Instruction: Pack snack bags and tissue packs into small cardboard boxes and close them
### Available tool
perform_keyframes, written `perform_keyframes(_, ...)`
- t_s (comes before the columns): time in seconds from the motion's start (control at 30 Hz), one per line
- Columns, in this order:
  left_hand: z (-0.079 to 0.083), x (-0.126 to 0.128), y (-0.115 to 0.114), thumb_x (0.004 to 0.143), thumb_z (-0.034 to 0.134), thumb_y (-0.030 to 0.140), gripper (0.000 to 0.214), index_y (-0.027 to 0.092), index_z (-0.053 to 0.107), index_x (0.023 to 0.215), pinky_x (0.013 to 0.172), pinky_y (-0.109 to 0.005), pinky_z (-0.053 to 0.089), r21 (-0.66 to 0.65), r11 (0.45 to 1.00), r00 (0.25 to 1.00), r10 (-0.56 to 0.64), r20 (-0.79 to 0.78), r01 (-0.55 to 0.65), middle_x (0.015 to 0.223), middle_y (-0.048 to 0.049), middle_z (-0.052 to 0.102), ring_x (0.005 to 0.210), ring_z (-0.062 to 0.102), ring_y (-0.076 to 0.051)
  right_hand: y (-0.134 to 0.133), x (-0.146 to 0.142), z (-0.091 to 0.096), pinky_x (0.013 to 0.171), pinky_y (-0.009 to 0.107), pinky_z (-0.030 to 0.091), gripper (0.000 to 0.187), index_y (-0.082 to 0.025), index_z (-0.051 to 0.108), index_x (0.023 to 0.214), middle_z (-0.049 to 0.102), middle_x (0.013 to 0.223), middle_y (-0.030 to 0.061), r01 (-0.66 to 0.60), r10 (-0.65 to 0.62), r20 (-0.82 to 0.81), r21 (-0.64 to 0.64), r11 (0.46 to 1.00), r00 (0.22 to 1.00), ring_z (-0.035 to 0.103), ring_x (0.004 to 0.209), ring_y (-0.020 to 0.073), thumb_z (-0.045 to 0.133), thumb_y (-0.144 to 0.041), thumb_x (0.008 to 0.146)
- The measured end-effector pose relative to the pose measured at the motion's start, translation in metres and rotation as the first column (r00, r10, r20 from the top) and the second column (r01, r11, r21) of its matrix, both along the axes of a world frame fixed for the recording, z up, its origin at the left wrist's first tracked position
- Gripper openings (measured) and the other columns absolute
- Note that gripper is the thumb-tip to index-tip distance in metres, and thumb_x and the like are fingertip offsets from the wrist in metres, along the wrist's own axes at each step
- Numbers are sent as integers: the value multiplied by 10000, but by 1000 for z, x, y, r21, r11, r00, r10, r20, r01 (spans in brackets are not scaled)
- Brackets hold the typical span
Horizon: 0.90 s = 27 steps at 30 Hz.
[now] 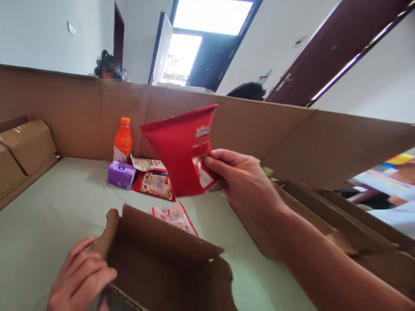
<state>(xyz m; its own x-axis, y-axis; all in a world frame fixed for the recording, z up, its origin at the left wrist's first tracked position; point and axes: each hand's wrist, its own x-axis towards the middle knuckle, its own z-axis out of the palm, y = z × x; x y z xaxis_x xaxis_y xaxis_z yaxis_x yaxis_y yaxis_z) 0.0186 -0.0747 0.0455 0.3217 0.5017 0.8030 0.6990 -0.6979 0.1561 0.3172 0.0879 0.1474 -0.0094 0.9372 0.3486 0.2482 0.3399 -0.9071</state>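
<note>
My right hand pinches a red snack bag by its lower right side, lifted above the table. At the near left, my left hand is closed on the left edge of an open cardboard box; its thumb is partly hidden. The inside of the box that shows is bare cardboard. Just behind the box lies a pink-and-white snack packet. Farther back are a red food packet, a whitish packet, a purple tissue pack and an orange drink bottle, which stands upright.
A tall cardboard wall borders the pale green table. Closed cardboard boxes stand at the left. Open cardboard boxes line the right side, under my forearm. Beyond the wall a person's head shows.
</note>
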Motion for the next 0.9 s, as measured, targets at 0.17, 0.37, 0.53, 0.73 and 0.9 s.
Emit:
perform_keyframes(0.17, 6, 9, -9, 799, 524, -26, 274, 149, 623, 985, 1022, -413, 499, -57, 998, 997, 8, 71, -4, 853, -42, 645, 867, 613, -150, -83, -7, 1, 499, 246, 510, 150, -252, 738, 796, 730, 705, 4, -198, 204, 199, -51, 979, 958, 645, 559, 150, 706, -398, 811)
perform_keyframes(0.37, 4, 6, -13, 809, 533, -20, 269, 139, 614, 1010, 1030, -440, 489, -92, 996, 997, 0, 77, 7, 876, -47, 635, 881, 600, -156, -97, -42, -22, 584, 238, 460, 241, -193, 742, 818, 761, 757, 43, -275, 328, 848, -226, 934, 416, 680, 644, 152, 522, -136, 899)
perform_keyframes(0.53, 4, 6, -14, 809, 527, -30, 278, 141, 617, 1009, 1057, -431, 472, -106, 994, 997, -24, 69, 31, 868, -38, 640, 869, 598, -148, -88, -79, -46, 660, 289, 492, 232, -144, 750, 960, 777, 895, 131, -221, 413, 911, -406, 886, -18, 742, 842, 256, 559, -67, 852)
perform_keyframes(0.73, 8, 6, -9, 789, 527, -43, 278, 139, 636, 968, 1039, -391, 495, -68, 997, 997, -36, 73, 41, 838, -28, 657, 831, 615, -135, -95, -76, -44, 589, 290, 471, 232, -122, 695, 1066, 769, 859, 104, -430, 280, 960, -264, 863, -28, 732, 748, 233, 551, -96, 886)
perform_keyframes(0.9, 7, 5, -4, 778, 526, -20, 270, 167, 655, 923, 1019, -376, 526, -45, 998, 997, -33, 69, 36, 784, 2, 680, 765, 638, -127, -54, -13, -22, 707, 284, 499, 253, -217, 716, 992, 775, 929, 58, -160, -103, 933, 167, 973, 345, 719, 814, 193, 464, -230, 975)
